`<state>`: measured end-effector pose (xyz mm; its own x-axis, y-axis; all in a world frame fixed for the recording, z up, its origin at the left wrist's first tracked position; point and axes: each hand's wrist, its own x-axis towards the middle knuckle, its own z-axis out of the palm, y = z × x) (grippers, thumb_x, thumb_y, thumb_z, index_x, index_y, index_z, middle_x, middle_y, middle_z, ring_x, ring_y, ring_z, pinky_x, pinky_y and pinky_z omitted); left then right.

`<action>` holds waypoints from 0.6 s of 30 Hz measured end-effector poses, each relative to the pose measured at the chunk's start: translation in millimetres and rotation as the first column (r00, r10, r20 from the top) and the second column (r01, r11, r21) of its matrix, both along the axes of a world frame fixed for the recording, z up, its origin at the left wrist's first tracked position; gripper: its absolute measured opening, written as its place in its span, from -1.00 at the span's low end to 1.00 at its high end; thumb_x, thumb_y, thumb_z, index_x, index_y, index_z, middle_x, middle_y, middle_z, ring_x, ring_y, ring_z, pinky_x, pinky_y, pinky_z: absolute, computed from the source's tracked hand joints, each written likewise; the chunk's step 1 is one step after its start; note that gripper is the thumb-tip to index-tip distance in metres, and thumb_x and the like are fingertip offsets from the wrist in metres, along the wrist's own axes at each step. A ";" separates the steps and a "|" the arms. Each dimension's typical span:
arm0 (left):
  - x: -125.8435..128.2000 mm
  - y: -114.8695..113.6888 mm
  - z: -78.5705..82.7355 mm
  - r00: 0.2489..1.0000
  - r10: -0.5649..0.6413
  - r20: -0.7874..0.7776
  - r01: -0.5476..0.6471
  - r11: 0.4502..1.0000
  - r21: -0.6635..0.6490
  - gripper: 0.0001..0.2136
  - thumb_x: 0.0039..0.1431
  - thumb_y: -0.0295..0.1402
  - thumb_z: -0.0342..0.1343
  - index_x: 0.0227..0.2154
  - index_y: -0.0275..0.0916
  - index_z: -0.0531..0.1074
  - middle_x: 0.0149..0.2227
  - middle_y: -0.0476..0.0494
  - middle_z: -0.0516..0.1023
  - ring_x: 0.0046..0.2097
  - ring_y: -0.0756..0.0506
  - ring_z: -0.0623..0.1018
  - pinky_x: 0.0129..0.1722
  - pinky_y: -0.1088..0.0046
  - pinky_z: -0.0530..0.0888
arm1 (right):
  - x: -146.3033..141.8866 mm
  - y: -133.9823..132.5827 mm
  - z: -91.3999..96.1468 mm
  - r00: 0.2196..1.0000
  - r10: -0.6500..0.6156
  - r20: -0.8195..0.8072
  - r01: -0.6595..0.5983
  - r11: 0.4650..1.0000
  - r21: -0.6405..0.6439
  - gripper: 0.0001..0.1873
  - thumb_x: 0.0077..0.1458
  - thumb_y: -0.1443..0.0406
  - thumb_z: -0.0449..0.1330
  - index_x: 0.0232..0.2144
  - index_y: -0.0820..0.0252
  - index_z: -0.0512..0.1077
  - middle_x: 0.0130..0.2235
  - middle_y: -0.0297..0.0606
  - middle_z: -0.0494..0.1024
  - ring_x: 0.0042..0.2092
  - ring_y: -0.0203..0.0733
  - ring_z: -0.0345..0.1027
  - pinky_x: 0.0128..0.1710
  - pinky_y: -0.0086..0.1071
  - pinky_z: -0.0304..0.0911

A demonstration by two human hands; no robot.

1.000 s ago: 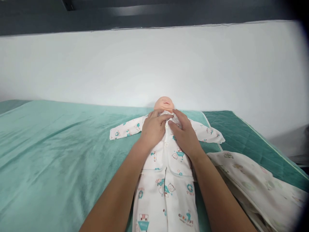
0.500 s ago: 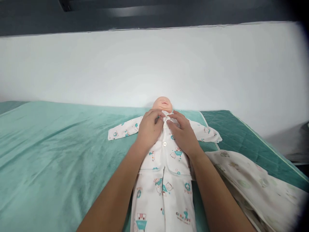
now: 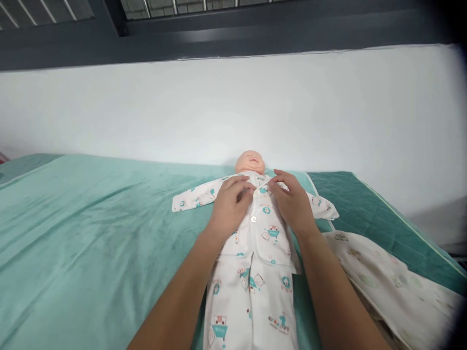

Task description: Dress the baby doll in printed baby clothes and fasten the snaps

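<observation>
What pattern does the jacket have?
White jacket with teal and reddish cartoon prints, best seen in the head view.

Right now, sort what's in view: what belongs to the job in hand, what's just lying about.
In the job:
printed top, left hand and right hand at its front
doll, head above collar
matching trousers, likely

Lying about:
patterned cloth, right side
dark green quilted cover

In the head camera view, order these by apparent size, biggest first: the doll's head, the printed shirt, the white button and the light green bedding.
1. Light green bedding
2. Printed shirt
3. Doll's head
4. White button
</observation>
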<state>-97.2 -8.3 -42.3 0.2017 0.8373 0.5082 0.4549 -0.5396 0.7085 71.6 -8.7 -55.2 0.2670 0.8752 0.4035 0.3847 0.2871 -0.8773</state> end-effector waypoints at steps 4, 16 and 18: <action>-0.4 -3.3 -2.7 0.999 -0.001 0.032 0.001 1.000 -0.013 -0.83 0.25 -0.41 0.04 -0.26 -0.11 0.54 0.06 -0.08 0.48 0.15 -0.10 0.41 0.22 0.25 0.29 | -4.3 -2.6 3.3 0.999 -0.020 -0.046 0.021 1.000 0.018 -0.91 0.13 0.26 0.15 -0.36 0.05 0.47 0.12 -0.28 0.43 0.17 -0.09 0.26 0.05 -0.13 0.25; -5.8 -12.6 -5.3 0.990 0.021 0.138 0.005 0.983 -0.183 -0.94 0.17 -0.38 0.14 -0.37 -0.14 0.50 0.15 -0.05 0.41 0.21 -0.13 0.35 0.21 0.23 0.27 | -14.6 -10.1 10.4 0.972 0.227 0.058 -0.225 0.974 -0.029 -0.89 0.09 0.23 0.21 -0.45 0.08 0.47 0.14 -0.29 0.43 0.20 -0.07 0.25 0.25 -0.11 0.01; -5.5 -11.5 -4.6 0.992 0.025 0.124 -0.002 0.982 -0.187 -0.95 0.16 -0.38 0.15 -0.38 -0.13 0.50 0.17 -0.05 0.39 0.24 -0.15 0.31 0.19 0.22 0.28 | -13.8 -10.5 11.0 0.969 0.242 0.055 -0.239 0.970 -0.047 -0.89 0.09 0.23 0.20 -0.46 0.07 0.47 0.14 -0.31 0.43 0.21 -0.07 0.24 0.24 -0.11 0.01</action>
